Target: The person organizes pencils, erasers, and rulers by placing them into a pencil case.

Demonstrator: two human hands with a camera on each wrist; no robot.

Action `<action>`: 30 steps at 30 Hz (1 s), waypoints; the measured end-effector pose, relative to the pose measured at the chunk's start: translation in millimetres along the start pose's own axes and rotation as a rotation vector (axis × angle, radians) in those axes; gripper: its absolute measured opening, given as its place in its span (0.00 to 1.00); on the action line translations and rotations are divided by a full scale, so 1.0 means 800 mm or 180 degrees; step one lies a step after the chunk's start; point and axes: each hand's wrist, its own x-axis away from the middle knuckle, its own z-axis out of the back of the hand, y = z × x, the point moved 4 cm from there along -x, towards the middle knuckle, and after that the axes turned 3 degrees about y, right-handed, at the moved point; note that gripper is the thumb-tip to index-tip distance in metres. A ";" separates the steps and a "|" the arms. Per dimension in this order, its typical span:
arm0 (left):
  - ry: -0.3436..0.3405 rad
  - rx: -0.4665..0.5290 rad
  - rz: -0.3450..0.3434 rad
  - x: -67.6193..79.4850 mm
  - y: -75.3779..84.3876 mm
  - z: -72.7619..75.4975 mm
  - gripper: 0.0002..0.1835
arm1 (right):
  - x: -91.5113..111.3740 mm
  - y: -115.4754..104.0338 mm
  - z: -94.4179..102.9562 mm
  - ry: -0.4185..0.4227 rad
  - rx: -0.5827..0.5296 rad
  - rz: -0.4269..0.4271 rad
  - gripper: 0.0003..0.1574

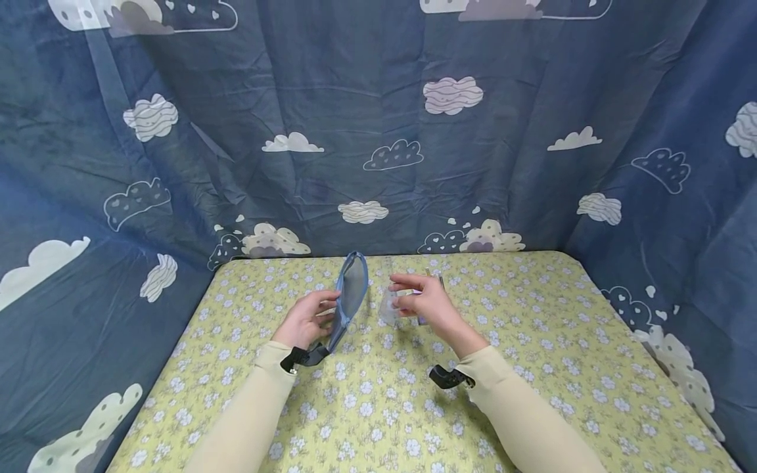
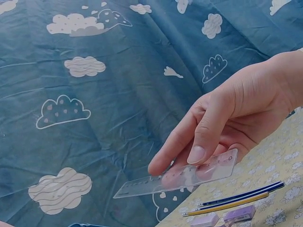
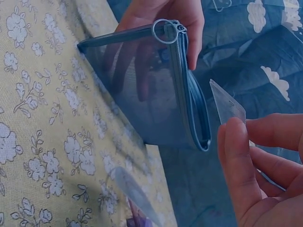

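Observation:
My left hand (image 1: 304, 320) holds a blue zip pouch (image 1: 355, 289) upright at its left side. In the right wrist view the see-through pouch (image 3: 156, 104) has its zipped top open and a ring on the zip pull. My right hand (image 1: 430, 305) pinches a short clear ruler (image 2: 137, 188) between thumb and fingers. Seen from the right wrist, the ruler (image 3: 228, 101) is near the pouch mouth, apart from it. A clear, round-edged plastic piece (image 3: 130, 189) is on the table side below; its kind is unclear.
On the flowered yellow tablecloth (image 1: 367, 407) lie a yellow pencil (image 2: 227, 204), dark blue pencils (image 2: 244, 193), a purple eraser (image 2: 240, 213) and a pale block (image 2: 203, 220). A blue cloud-print curtain (image 1: 378, 184) stands behind the table and at both sides.

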 end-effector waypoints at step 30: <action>0.0003 0.0212 -0.0054 -0.017 -0.019 -0.001 0.22 | -0.018 0.000 -0.036 -0.0423 -0.0109 -0.0163 0.30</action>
